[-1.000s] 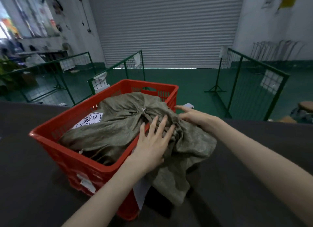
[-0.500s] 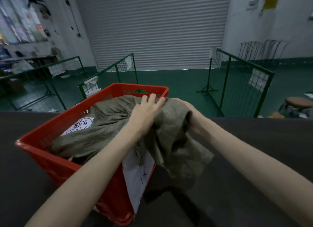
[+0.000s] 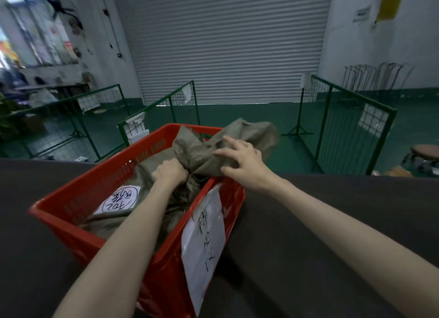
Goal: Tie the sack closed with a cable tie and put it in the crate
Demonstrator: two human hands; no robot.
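Observation:
A grey-green sack (image 3: 202, 149) lies in the red plastic crate (image 3: 71, 206) on the dark table (image 3: 332, 222). Its loose end is lifted up over the crate's far right corner. My left hand (image 3: 169, 171) is a fist gripping the sack's bunched cloth inside the crate. My right hand (image 3: 242, 162) rests on the raised fold with fingers spread and curled into the cloth. A white label (image 3: 120, 199) with handwriting lies on the sack. No cable tie is visible; the hands hide the neck.
A white paper sheet (image 3: 203, 241) with handwriting hangs on the crate's right side. Green wire fences (image 3: 344, 118) stand on the green floor beyond the table, before a closed roller door (image 3: 225, 44). A round stool (image 3: 425, 151) stands far right.
The part of the sack that hung over the crate's right side has been lifted up over the crate. My left hand went from flat on the cloth to a fist inside the crate.

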